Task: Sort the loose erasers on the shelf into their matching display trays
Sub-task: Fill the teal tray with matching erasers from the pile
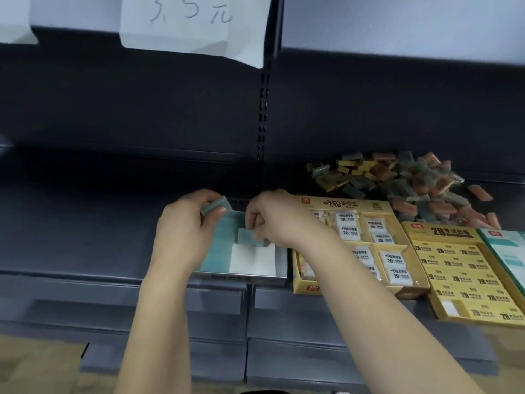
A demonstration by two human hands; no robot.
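A teal display tray (218,251) sits on the dark shelf in front of me, with a white patch on its floor. My left hand (184,228) pinches a grey-green eraser (217,204) above the tray's back left corner. My right hand (272,220) holds a second grey-green eraser (248,236) low inside the tray, near its middle. A heap of loose erasers (409,183) in green, yellow and pink lies at the back right of the shelf.
A yellow tray of white 2B erasers (366,240) stands right of the teal tray. Further right is a yellow 2B box (466,274), then a teal and white box (508,251) at the frame edge. A paper price sign (196,24) hangs above.
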